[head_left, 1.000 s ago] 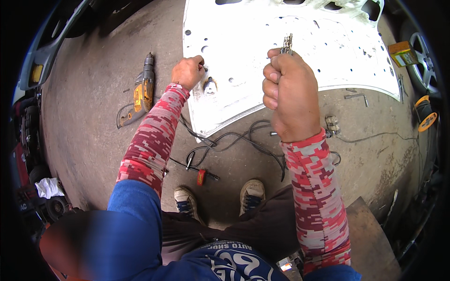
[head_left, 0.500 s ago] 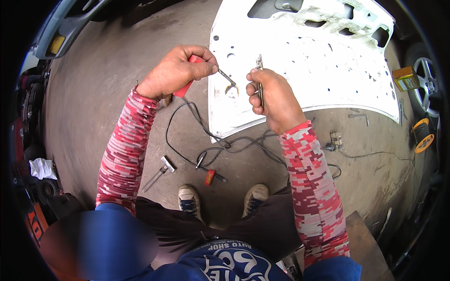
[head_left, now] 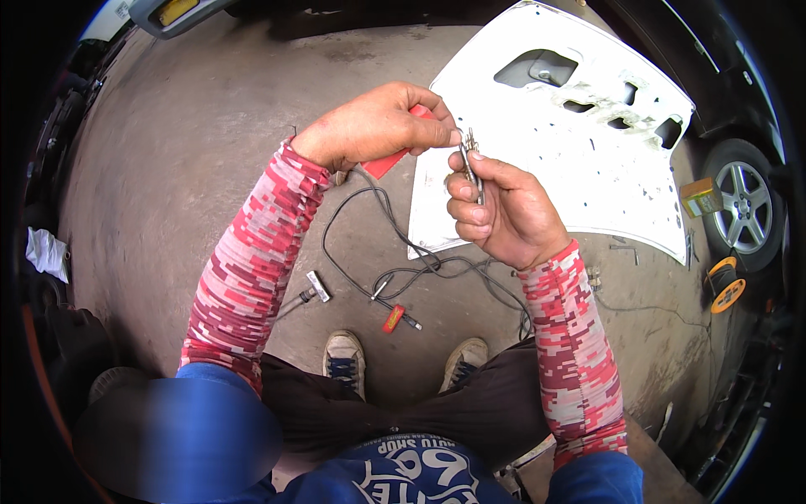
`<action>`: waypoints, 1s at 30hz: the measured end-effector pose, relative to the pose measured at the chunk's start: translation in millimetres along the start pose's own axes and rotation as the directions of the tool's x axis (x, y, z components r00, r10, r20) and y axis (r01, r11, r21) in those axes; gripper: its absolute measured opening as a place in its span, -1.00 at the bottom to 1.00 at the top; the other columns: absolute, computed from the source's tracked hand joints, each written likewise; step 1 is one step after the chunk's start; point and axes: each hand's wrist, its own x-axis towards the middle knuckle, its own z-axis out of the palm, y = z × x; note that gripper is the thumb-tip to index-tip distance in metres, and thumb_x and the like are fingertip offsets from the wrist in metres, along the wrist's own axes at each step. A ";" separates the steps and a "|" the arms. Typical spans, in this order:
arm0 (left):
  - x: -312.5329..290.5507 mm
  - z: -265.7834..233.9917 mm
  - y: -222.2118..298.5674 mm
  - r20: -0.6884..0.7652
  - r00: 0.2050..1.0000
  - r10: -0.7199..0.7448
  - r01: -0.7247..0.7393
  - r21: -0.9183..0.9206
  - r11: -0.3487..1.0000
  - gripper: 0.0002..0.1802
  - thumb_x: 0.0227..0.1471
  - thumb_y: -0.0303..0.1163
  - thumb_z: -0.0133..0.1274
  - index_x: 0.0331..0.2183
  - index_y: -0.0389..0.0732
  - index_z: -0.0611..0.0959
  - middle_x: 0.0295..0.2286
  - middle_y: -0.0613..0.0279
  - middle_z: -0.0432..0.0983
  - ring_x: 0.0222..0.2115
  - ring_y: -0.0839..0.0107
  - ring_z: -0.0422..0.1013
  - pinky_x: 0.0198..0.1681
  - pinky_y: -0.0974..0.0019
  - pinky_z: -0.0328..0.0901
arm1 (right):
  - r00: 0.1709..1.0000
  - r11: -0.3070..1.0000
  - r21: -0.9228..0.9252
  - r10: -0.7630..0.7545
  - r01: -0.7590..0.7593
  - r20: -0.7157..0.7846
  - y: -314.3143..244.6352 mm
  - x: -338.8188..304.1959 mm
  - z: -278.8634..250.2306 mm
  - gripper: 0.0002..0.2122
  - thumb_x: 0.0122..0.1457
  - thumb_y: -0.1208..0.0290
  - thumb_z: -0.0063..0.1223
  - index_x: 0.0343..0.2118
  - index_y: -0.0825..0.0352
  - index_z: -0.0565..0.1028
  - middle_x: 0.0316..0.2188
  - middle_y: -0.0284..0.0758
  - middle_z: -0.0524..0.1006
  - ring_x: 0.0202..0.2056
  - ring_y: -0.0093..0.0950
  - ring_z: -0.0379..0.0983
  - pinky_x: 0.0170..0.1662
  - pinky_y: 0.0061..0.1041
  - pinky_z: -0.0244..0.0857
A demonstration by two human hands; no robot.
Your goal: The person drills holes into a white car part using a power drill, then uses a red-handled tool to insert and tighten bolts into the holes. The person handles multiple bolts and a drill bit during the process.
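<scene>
My left hand (head_left: 382,126) is closed around a flat red pouch-like piece (head_left: 386,163), much of it hidden in the palm. Its thumb and fingertip pinch the upper end of a dark drill bit (head_left: 463,147). This bit lies right against a small bundle of metal drill bits (head_left: 473,173), which my right hand (head_left: 514,206) grips upright between thumb and curled fingers. Both hands are close together in front of a white car hood (head_left: 537,189), not resting on it.
On the concrete floor, a black cable (head_left: 428,262) lies in loops beside a red block-shaped piece (head_left: 394,318) and a T-shaped metal tool (head_left: 319,286). At right are an orange-rimmed reel (head_left: 727,296), a yellowish box (head_left: 702,197) and a car wheel (head_left: 742,202).
My left hand has moved right, bringing the pinched drill bit up to the bundle in my right hand. The view has shifted, so the hood appears farther right and lower.
</scene>
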 end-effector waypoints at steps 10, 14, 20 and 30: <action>-16.1 -0.5 22.2 -0.029 0.998 -0.047 -0.018 -0.972 0.234 -0.57 0.26 -0.09 -0.02 -0.09 -0.29 0.47 -0.43 0.29 0.38 -0.36 0.40 0.35 -0.31 0.35 0.35 | 0.993 0.998 0.018 -0.063 0.065 -0.098 10.7 8.8 27.8 -0.84 0.26 0.28 -0.05 -0.20 0.22 0.41 -0.39 -0.32 0.52 -0.39 -0.40 0.49 -0.30 -0.39 0.35; -0.5 15.0 44.7 -0.131 0.963 -0.235 -0.094 -0.982 0.162 -0.59 0.30 -0.08 -0.08 -0.12 -0.27 0.44 -0.40 0.22 0.45 -0.24 0.24 0.42 -0.10 0.19 0.37 | 0.994 0.998 0.034 -0.053 0.057 -0.092 -3.0 1.9 31.6 -0.90 0.25 0.30 0.02 -0.29 0.17 0.38 -0.49 -0.44 0.43 -0.50 -0.52 0.36 -0.41 -0.50 0.26; 22.1 30.6 45.7 -0.131 0.972 -0.195 -0.111 -0.987 0.113 -0.59 0.34 -0.05 -0.17 -0.15 -0.25 0.43 -0.48 0.25 0.46 0.00 0.08 0.45 0.09 0.03 0.30 | 0.967 0.991 -0.059 -0.128 0.117 -0.221 -16.5 -2.8 30.6 -0.85 0.32 0.25 0.10 -0.29 0.16 0.41 -0.67 -0.62 0.23 -0.72 -0.80 0.06 -0.69 -0.73 -0.13; 33.6 40.7 30.6 -0.155 0.967 -0.203 -0.123 -0.979 0.160 -0.60 0.32 -0.02 -0.20 -0.24 -0.18 0.47 -0.47 0.23 0.51 0.02 0.06 0.46 0.11 0.01 0.26 | 0.801 0.821 -0.493 -0.488 0.286 -0.347 -10.3 8.3 33.6 -0.90 0.18 0.48 0.27 -0.34 0.36 0.56 -0.53 -0.52 0.49 -0.51 -0.79 0.29 -0.47 -0.68 0.17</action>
